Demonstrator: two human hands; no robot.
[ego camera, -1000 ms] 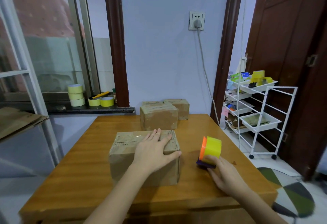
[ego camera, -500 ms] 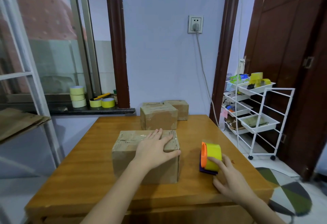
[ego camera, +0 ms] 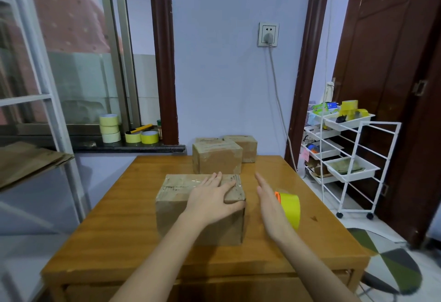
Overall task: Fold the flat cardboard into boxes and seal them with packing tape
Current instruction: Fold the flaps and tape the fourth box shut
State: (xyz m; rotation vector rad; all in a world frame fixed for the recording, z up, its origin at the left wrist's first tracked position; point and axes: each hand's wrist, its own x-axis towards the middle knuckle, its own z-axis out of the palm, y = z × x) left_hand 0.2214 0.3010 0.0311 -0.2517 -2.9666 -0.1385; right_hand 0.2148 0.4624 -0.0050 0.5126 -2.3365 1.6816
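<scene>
On the glossy wooden desk (ego camera: pixel 124 208), left hand (ego camera: pixel 212 200) lies flat atop the taped cardboard box (ego camera: pixel 191 215); right hand (ego camera: pixel 269 204), fingers straight, hovers beside the yellow tape roll (ego camera: pixel 290 208).

The right hand (ego camera: pixel 269 204) hides part of the tape dispenser (ego camera: pixel 290 208), the left hand (ego camera: pixel 212 200) covers part of the box (ego camera: pixel 181 206) top, and a rear box (ego camera: pixel 247 147) sits half hidden behind another box (ego camera: pixel 216 158).
</scene>
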